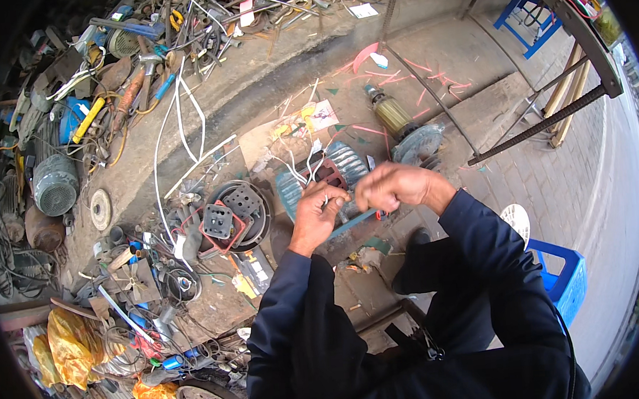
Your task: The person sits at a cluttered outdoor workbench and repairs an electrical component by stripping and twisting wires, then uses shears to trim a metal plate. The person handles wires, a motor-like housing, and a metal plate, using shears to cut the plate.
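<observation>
A blue-green ribbed motor housing lies on the ground in front of me, with a reddish-brown terminal box on its top. White wires rise out of that box. Over the near side of the housing, my left hand pinches thumb and fingertips together; whatever they hold is too small to make out. Just right of it, my right hand is curled closed, its fingers blurred by motion. What it grips, if anything, is hidden. A small red-and-black thing shows right below the right hand.
Beyond the housing lies a wound rotor beside a grey end cover. Left of it, a round pan holds dark square parts. Tools and motors crowd the left. A blue stool stands at right, below a metal frame.
</observation>
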{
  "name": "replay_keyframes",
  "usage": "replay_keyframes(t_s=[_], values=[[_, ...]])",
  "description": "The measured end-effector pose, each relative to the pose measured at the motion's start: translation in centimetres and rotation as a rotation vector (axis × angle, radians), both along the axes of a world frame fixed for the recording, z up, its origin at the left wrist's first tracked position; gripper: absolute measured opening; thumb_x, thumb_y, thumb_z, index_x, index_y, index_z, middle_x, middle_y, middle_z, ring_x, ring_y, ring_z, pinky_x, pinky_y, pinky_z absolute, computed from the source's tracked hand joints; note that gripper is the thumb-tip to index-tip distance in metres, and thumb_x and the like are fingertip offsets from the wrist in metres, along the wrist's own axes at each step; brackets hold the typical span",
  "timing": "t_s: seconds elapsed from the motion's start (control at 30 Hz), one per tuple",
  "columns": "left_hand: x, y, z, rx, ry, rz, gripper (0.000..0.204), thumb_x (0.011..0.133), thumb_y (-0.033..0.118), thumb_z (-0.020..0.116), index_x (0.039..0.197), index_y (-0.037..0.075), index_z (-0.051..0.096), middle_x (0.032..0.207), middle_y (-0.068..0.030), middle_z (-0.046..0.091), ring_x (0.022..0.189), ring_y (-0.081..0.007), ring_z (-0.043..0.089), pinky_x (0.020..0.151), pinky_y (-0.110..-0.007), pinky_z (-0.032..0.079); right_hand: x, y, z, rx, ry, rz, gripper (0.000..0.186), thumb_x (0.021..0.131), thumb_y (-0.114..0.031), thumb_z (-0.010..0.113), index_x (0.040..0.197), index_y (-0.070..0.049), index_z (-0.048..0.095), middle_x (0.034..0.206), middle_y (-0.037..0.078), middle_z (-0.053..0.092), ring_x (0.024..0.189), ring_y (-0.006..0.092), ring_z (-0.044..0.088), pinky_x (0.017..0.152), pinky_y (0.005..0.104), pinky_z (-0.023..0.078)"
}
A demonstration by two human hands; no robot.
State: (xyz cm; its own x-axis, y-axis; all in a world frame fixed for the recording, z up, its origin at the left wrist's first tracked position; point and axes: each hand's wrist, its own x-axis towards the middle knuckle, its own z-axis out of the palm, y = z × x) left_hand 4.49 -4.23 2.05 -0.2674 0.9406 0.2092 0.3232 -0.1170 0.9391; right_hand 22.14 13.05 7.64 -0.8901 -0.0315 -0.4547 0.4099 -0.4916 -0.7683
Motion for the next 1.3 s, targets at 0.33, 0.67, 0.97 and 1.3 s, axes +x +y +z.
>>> replay_keyframes(t_s=[0.33,0.67,0.97,1.3], values=[[0.0,0.0,0.4,-0.032,0.034,-0.003,0.007,0.091,0.001,0.071,0.094,0.007,0.074,0.088,-0.0039,0.068,0.090,-0.0223,0.057,0.087,-0.036,0.044,-0.4,-0.6,-0.4,1.142,-0.021,0.331,0.021,0.098,-0.017,0.057,0.105,-0.007,0.074,0.089,0.010,0.076,0.082,0.0280,0.072,0.073,0.0387,0.054],[-0.2,0.0,-0.3,-0.004,0.091,-0.016,0.007,0.089,0.003,0.070,0.094,0.006,0.073,0.097,-0.0092,0.073,0.105,-0.0320,0.066,0.098,-0.042,0.048,-1.3,-0.9,-2.3,0.862,0.092,-0.361,0.016,0.098,-0.017,0.067,0.095,-0.003,0.073,0.075,0.007,0.065,0.069,0.0155,0.059,0.065,0.0336,0.051],[0.2,0.2,0.5,-0.032,0.056,0.029,0.005,0.087,0.004,0.070,0.083,0.001,0.069,0.080,-0.0095,0.064,0.083,-0.0271,0.057,0.083,-0.038,0.044,0.0,-1.3,-1.0,0.819,0.168,0.368,0.022,0.095,-0.024,0.063,0.099,-0.005,0.073,0.069,0.008,0.066,0.057,0.0211,0.057,0.053,0.0383,0.044],[0.1,0.0,0.5,0.006,0.034,0.018,0.012,0.092,0.009,0.071,0.084,0.002,0.068,0.080,-0.0079,0.063,0.082,-0.0249,0.055,0.081,-0.037,0.044,-1.4,-0.9,-2.9,0.941,0.033,-0.269,0.016,0.095,-0.016,0.065,0.102,-0.004,0.074,0.082,0.009,0.072,0.072,0.0221,0.065,0.065,0.0365,0.050]])
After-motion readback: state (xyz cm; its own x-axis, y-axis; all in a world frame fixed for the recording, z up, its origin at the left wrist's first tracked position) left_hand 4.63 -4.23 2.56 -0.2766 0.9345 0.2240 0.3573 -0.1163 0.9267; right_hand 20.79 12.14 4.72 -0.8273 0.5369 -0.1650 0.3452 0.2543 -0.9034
